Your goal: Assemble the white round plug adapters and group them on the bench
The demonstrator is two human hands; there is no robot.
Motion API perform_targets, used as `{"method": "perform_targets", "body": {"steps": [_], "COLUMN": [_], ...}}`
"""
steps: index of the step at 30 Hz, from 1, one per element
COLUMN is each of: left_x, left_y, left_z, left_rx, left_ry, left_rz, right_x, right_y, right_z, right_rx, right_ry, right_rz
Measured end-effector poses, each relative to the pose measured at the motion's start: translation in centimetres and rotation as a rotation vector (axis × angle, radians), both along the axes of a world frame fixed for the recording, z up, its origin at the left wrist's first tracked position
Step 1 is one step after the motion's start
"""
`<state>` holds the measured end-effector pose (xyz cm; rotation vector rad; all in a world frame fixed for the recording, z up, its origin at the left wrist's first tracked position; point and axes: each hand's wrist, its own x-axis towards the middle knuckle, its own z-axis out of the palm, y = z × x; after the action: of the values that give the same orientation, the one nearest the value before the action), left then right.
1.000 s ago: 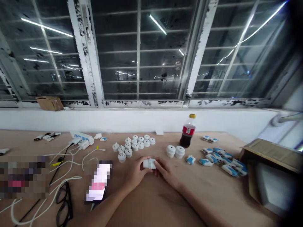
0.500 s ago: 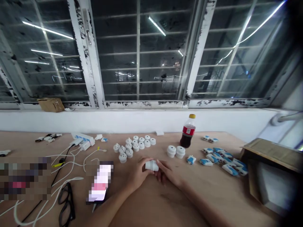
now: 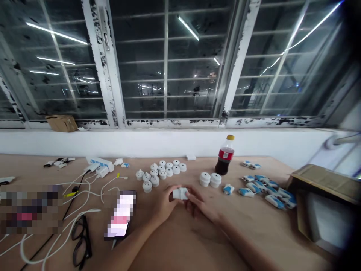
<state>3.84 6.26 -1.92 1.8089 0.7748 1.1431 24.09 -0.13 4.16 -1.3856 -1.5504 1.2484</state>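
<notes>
A small white cylindrical piece (image 3: 179, 194) lies sideways between my two hands, above the brown table (image 3: 180, 241). My left hand (image 3: 168, 197) curls its fingers and thumb round the left end. On the right end, my right hand (image 3: 196, 201) pinches with thumb and fingers, the other fingers curled below. Just beyond my left hand stands a group of round white pieces (image 3: 154, 180), some with holes on top. Two larger white round pieces (image 3: 205, 179) stand side by side beyond my right hand.
A cola bottle (image 3: 225, 155) stands at the back. Blue-and-white plugs (image 3: 261, 186) lie at right beside a cardboard box (image 3: 318, 184). At left are a phone (image 3: 121, 214), black glasses (image 3: 81, 241), white cables (image 3: 59, 226) and a power strip (image 3: 99, 164).
Both hands keep hold of the white piece, which has shifted slightly up and left, with its tilt a little changed. The view has moved slightly.
</notes>
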Motion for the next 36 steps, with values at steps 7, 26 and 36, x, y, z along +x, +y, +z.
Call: {"method": "perform_targets", "body": {"steps": [7, 26, 36], "left_x": [-0.1, 0.0, 0.1], "left_y": [-0.2, -0.4, -0.3], "left_z": [0.2, 0.5, 0.3], "left_rx": [0.017, 0.043, 0.037], "left_ry": [0.051, 0.025, 0.019], "left_rz": [0.008, -0.021, -0.027], "right_x": [0.3, 0.2, 0.3], "right_y": [0.9, 0.7, 0.7], "right_z": [-2.0, -2.8, -2.5], "right_rx": [0.042, 0.073, 0.049], "right_ry": [0.069, 0.072, 0.030], "right_rz": [0.025, -0.021, -0.053]}}
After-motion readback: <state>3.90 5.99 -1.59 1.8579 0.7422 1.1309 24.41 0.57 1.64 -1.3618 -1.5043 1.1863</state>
